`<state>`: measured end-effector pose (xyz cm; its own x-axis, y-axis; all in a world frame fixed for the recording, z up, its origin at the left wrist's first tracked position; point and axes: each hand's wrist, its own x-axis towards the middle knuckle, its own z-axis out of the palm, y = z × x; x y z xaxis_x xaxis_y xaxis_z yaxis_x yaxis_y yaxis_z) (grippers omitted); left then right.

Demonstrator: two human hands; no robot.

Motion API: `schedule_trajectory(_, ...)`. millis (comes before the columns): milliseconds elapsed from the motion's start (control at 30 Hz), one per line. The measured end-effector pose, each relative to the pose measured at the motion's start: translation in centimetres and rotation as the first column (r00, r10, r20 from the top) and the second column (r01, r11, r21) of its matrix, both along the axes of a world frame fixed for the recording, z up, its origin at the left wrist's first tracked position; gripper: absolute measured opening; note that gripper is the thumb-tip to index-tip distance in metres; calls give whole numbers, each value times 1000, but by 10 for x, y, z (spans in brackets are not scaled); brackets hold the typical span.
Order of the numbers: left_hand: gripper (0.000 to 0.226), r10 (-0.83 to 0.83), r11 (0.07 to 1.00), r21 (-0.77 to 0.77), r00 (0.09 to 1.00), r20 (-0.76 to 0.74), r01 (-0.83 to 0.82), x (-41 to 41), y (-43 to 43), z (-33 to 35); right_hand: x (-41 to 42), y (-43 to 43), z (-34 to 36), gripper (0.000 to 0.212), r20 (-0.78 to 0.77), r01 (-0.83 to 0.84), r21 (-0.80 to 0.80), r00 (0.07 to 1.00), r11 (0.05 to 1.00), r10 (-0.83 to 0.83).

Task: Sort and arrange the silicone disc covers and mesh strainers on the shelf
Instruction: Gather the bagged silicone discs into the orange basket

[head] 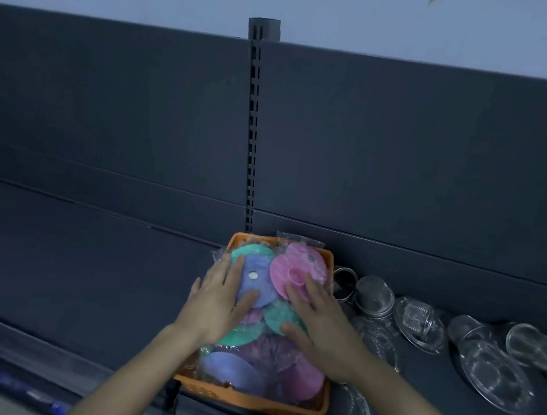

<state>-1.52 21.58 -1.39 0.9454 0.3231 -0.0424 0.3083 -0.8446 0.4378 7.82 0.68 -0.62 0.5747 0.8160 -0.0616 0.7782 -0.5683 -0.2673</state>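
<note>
One orange basket (258, 403) on the shelf (85, 270) holds at least eight bagged silicone disc covers (287, 269), your left hand (219, 304) and right hand (323, 327) flat, fingers spread, on top; roughly eight mesh strainers (375, 295) lie just right.

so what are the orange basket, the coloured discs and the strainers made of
Orange basket: likely moulded plastic, matte, lattice-cut wall. Coloured discs: probably silicone, pastel and dull, inside crinkly clear film. Strainers: apparently fine metal mesh, see-through, with glinting rims.
</note>
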Motion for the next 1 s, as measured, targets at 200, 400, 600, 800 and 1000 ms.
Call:
schedule_trajectory(200,82,52,993,-107,994,100,-42,-1,5,16,-2,-3,12,54,-200,135,404,978,905,-57)
schedule_trajectory(400,106,259,900,-405,943,210,-157,-20,8,19,-21,-19,5,44,-724,730,537,656,424,-214)
schedule_trajectory(600,101,388,724,-632,921,39,-278,-20,4,8,-32,-11,4,12,-859,816,395,491,422,-145)
schedule_trajectory(800,54,428,703,-644,903,43,-302,-18,8,1,-25,-3,6,11,-929,888,295,352,352,-110)
schedule_trajectory(1000,47,453,651,-684,891,2,-329,-16,8,-1,-22,7,0,17,-979,942,197,205,271,-1)
